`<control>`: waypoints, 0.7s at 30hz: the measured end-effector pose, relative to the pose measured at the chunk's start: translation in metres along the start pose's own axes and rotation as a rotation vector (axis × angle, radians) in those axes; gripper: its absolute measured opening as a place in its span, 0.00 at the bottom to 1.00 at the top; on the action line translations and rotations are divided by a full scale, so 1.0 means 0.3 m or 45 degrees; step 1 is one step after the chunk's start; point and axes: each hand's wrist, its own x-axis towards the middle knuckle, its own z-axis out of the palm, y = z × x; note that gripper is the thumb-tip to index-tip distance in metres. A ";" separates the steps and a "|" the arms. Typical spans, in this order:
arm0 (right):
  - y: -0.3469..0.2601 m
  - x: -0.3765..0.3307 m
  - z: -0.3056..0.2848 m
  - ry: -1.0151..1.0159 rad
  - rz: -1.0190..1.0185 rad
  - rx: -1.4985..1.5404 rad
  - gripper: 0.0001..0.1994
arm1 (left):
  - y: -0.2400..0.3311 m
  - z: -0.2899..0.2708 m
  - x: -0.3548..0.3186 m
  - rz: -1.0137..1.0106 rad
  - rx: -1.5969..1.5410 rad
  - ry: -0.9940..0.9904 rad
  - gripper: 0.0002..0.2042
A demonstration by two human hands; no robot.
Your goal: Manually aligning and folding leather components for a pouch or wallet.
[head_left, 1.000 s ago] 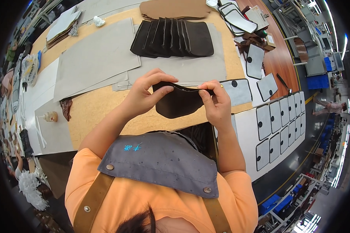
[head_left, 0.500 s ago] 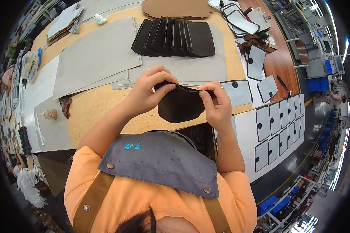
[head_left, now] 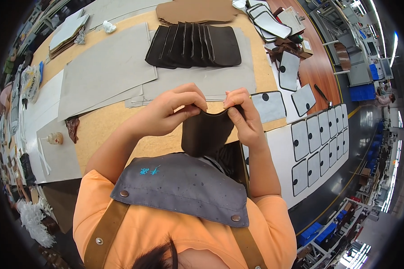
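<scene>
A dark leather piece [head_left: 206, 132] with rounded corners hangs from both hands in front of my apron, its upper edge bowed down between them. My left hand [head_left: 184, 107] pinches that edge between thumb and fingers at the left. At the right, my right hand [head_left: 242, 114] grips the same edge, thumb toward me. Whether the piece is one layer or two cannot be made out. Beyond the hands, a row of overlapping dark leather pieces [head_left: 226, 45] lies on grey sheets [head_left: 107, 67].
Grey panels with black edging and a round black spot [head_left: 299, 172] lie in rows on a white board at right. A pen-like black tool [head_left: 322, 94] is near them. A small glue-like bottle [head_left: 54, 138] stands at left. Brown sheets [head_left: 197, 11] are at the back.
My hands have come closer together along the edge. The leather piece now hangs lower and is turned more edge-on, narrower in view. The whole view has shifted slightly.
</scene>
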 end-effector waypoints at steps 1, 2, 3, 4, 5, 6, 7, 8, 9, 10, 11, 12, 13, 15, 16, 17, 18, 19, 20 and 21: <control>0.000 0.002 0.006 0.005 0.005 0.091 0.05 | -0.004 -0.008 0.007 0.006 0.003 0.001 0.07; -0.006 0.005 0.009 -0.028 -0.035 0.093 0.06 | -0.011 -0.013 0.013 0.003 -0.093 -0.059 0.06; -0.008 0.005 0.008 -0.029 -0.039 0.089 0.06 | -0.017 -0.015 0.017 -0.001 -0.189 -0.119 0.05; -0.007 0.006 0.007 -0.074 -0.070 0.061 0.06 | -0.023 -0.018 0.022 0.003 -0.188 -0.118 0.05; -0.005 0.005 0.007 -0.119 -0.100 0.032 0.06 | -0.029 -0.019 0.027 0.011 -0.213 -0.150 0.05; -0.003 0.004 0.009 -0.105 -0.083 0.064 0.05 | -0.037 -0.020 0.032 0.020 -0.238 -0.185 0.05; 0.000 0.001 0.007 -0.104 -0.084 0.062 0.05 | -0.047 -0.021 0.035 0.022 -0.238 -0.186 0.05; 0.003 -0.001 0.004 -0.100 -0.048 0.089 0.05 | -0.057 -0.021 0.036 0.031 -0.249 -0.183 0.05; 0.007 -0.005 0.002 -0.096 -0.010 0.117 0.05 | -0.064 -0.019 0.037 0.040 -0.261 -0.180 0.05; 0.012 -0.006 0.003 -0.095 -0.009 0.117 0.05 | -0.066 -0.014 0.037 0.040 -0.261 -0.181 0.05; 0.018 -0.007 0.004 -0.089 -0.006 0.173 0.06 | -0.066 -0.006 0.039 0.138 -0.213 -0.141 0.05; 0.021 -0.005 0.005 -0.085 -0.003 0.230 0.06 | -0.065 -0.001 0.040 0.235 -0.164 -0.100 0.05; 0.021 -0.004 0.006 -0.086 -0.002 0.230 0.06 | -0.062 0.002 0.040 0.234 -0.165 -0.099 0.05; 0.020 -0.001 0.006 -0.119 -0.034 0.122 0.06 | -0.054 0.007 0.039 0.112 -0.114 -0.075 0.05; 0.008 0.005 0.007 -0.121 -0.034 0.124 0.06 | -0.050 0.010 0.039 0.110 -0.114 -0.073 0.05; -0.013 0.015 0.009 -0.115 -0.112 -0.170 0.06 | -0.046 0.013 0.039 0.035 -0.122 -0.046 0.05; -0.027 0.018 0.010 -0.108 -0.189 -0.465 0.05 | -0.043 0.017 0.039 -0.040 -0.132 -0.018 0.05; -0.026 0.020 0.011 -0.110 -0.188 -0.464 0.05 | -0.043 0.020 0.040 -0.041 -0.133 -0.017 0.05; -0.022 0.023 0.011 -0.128 -0.196 -0.441 0.05 | -0.046 0.024 0.040 0.026 -0.101 -0.005 0.05; -0.019 0.025 0.010 -0.145 -0.206 -0.421 0.04 | -0.048 0.027 0.043 0.095 -0.069 0.004 0.05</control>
